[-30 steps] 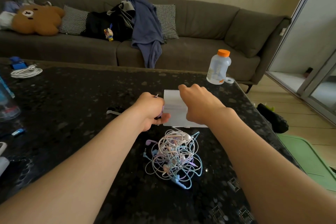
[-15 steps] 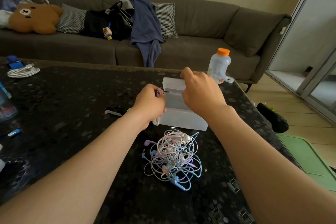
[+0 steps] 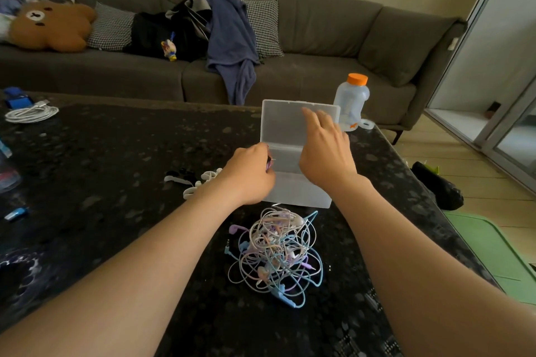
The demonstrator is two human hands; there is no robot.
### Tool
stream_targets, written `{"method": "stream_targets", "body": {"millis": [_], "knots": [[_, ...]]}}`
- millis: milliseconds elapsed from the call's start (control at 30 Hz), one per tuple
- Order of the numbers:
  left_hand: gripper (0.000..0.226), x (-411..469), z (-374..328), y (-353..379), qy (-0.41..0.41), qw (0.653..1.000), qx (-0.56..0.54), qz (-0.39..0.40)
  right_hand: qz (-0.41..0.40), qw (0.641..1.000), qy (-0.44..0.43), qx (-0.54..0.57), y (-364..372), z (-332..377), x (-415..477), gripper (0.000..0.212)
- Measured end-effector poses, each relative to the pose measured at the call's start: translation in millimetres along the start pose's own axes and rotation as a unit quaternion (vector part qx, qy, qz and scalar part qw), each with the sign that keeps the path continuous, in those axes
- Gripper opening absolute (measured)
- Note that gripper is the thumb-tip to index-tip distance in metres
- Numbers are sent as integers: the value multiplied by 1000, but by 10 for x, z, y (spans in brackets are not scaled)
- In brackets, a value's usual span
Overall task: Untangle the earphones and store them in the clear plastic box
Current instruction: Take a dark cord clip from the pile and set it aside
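Black speckled stone tabletop (image 3: 116,148) fills the foreground, with a long grey fabric sofa (image 3: 324,38) behind it. Far to the left of the clear plastic box (image 3: 285,127) lies a coiled white cable (image 3: 30,113), and a few white plastic clips (image 3: 200,182) lie nearer on that same side. The left hand (image 3: 246,177) sits against the box's left edge, its fingers curled tight around a small purple piece (image 3: 269,164) (too little of it shows to say what it is). The box itself rests on the tabletop with its hinged lid standing upright. Just in front of the box, not touching it, sits the tangled heap of white, pink, purple and pale-blue earphones (image 3: 278,258), none of it inside the box. The right hand (image 3: 324,153) is over the box with fingers stretched loosely, fingertips at the raised lid, gripping nothing. Behind the box to its right stands a translucent bottle with an orange cap (image 3: 351,101). Farther right of the box, on the floor, lie a black shoe (image 3: 438,187) and a green mat (image 3: 490,252).
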State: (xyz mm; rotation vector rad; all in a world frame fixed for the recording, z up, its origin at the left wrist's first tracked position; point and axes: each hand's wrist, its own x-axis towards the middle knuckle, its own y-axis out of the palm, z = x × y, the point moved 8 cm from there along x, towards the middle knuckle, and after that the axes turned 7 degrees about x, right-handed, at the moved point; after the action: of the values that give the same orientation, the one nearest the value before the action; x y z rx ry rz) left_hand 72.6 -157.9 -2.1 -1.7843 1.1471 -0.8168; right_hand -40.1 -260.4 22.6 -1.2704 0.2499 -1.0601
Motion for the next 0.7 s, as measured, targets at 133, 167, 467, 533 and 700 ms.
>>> {"method": "stream_targets", "body": {"millis": [133, 167, 467, 533, 700], "knots": [[20, 8, 24, -13, -15, 1000, 11, 3, 147, 987, 58, 10, 341, -253, -77, 64], [19, 7, 12, -29, -17, 1000, 11, -3, 172, 982, 70, 12, 383, -292, -110, 62], [60, 85, -302, -269, 45, 995, -51, -71, 180, 982, 62, 10, 378, -257, -134, 70], [58, 123, -289, -196, 36, 997, -25, -64, 200, 978, 61, 23, 363, -260, -124, 78], [38, 267, -236, -47, 34, 997, 38, -65, 278, 956, 66, 72, 327, -297, -112, 117]]}}
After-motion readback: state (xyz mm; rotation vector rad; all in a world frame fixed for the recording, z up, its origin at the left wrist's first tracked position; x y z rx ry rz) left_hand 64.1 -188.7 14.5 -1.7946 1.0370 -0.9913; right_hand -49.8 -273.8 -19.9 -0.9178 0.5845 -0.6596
